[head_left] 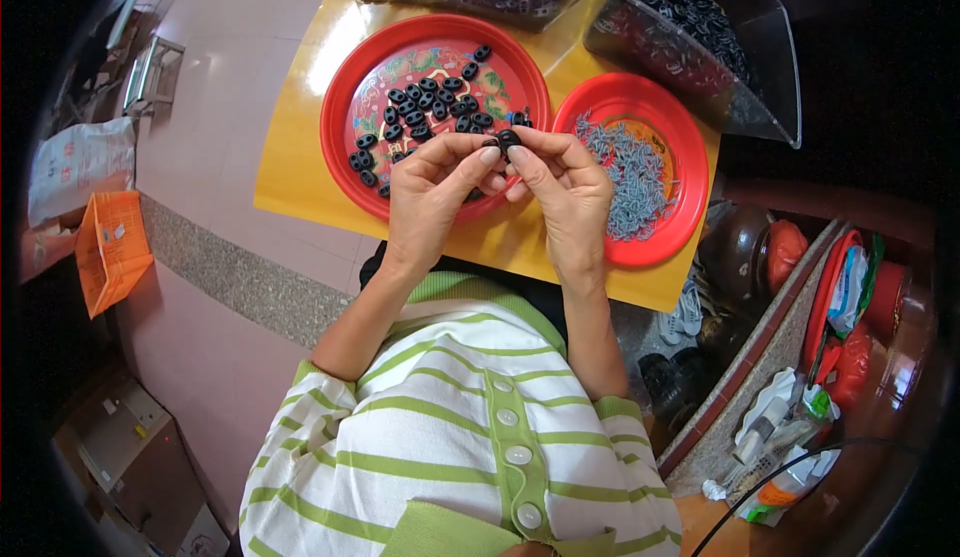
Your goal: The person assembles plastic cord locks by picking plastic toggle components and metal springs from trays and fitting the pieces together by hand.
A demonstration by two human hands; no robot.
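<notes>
Between the fingertips of both hands is a small black plastic part, partly covered by the fingers. My left hand pinches it from the left, and my right hand pinches it from the right. Both hands are above the lower right rim of a large red tray with a flowered base. Several black oval pieces with two holes lie scattered in that tray. To the right, a smaller red plate holds a heap of small grey screws or pins.
Clear plastic bins full of black parts stand at the table's far side. The yellow table ends just in front of my body. An orange bag is on the left; a shelf edge with packets runs along the right.
</notes>
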